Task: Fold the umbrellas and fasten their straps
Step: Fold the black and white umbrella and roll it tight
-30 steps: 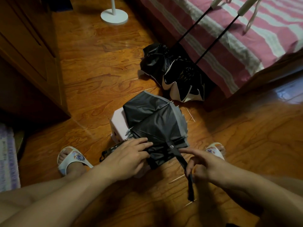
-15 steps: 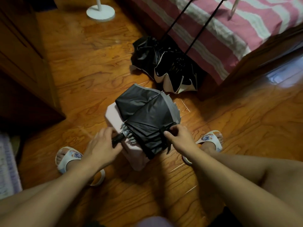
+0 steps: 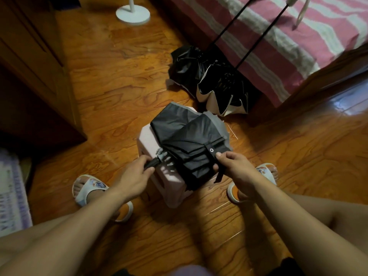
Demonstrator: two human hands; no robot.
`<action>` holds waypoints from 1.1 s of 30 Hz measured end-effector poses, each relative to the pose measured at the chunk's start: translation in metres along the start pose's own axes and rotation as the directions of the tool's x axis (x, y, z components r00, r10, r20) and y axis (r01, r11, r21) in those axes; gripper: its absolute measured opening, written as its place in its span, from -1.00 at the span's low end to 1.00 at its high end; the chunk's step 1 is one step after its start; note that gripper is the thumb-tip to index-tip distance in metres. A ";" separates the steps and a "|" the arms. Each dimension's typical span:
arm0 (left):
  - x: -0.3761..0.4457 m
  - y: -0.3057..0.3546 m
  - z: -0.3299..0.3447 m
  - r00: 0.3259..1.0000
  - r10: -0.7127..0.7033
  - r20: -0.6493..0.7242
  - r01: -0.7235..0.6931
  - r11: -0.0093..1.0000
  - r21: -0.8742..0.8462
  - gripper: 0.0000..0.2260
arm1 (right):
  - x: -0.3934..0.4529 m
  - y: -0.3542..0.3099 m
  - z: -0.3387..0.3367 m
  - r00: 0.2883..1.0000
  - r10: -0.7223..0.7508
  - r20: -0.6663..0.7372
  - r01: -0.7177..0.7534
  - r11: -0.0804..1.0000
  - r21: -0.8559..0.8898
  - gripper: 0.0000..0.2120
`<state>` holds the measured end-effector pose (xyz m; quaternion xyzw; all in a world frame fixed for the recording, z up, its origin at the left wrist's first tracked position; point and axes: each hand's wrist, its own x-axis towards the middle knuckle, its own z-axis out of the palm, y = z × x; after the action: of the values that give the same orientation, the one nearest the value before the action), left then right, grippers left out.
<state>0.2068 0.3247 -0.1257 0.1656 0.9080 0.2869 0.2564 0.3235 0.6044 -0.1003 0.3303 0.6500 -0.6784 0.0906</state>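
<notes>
A collapsed black umbrella with grey trim (image 3: pixel 187 140) lies on a small pink stool (image 3: pixel 147 140) between my feet. My left hand (image 3: pixel 135 176) grips its black handle (image 3: pixel 152 164) at the stool's left side. My right hand (image 3: pixel 235 168) pinches the umbrella's strap (image 3: pixel 211 154), whose metal snap shows just above my thumb; the strap lies across the bunched canopy. Two more black umbrellas (image 3: pixel 211 80) with extended shafts lean from the floor against the bed, their canopies loose.
A bed with a pink-and-white striped cover (image 3: pixel 278 36) fills the upper right. A wooden cabinet (image 3: pixel 33 62) stands at left. A white round stand base (image 3: pixel 133 15) sits far back. A rug edge (image 3: pixel 12 196) lies at left. My slippered feet flank the stool.
My left hand moved off the canopy down to the handle. My right hand drew the hanging strap up and around the canopy, so its snap now faces up.
</notes>
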 end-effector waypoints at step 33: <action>0.032 0.055 0.003 0.891 -0.070 -0.448 0.024 0.994 -0.109 -0.79 | 0.076 -0.093 0.041 0.924 -0.344 -0.166 0.161 0.744 -0.648 -0.82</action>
<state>0.1905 0.3833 -0.1065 0.0594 0.9308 0.3565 0.0538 0.2005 0.6025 -0.0699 0.2805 0.8822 -0.3781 0.0097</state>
